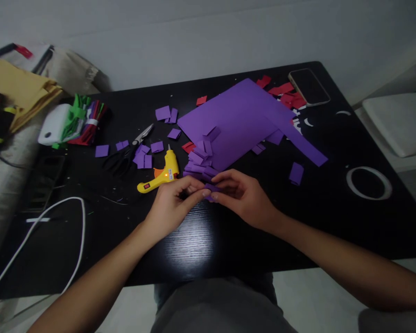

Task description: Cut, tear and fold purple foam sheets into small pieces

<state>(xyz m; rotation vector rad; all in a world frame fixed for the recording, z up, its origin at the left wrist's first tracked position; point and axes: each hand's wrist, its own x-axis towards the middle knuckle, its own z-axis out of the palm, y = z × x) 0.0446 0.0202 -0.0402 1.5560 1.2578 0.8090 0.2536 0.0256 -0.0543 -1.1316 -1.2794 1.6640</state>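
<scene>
Between my two hands is a small purple paper piece [212,187], pinched at its edges. My left hand [178,198] grips its left side with thumb and fingers. On the right side, my right hand [244,194] closes on it the same way. Just beyond my fingertips lies a heap of folded purple paper pieces [199,159], partly over a large purple sheet [235,120]. A yellow glue gun [162,175] with a small lit light rests beside my left hand. Farther left are black-handled scissors [133,148], blades pointing away, among more purple squares.
A phone [309,87] and red paper scraps [287,95] lie at the back right. Nearer on the right is a white ring [369,183]. Bundled coloured strips [81,120] sit at the left, and a white cable [81,240] curves along the front left.
</scene>
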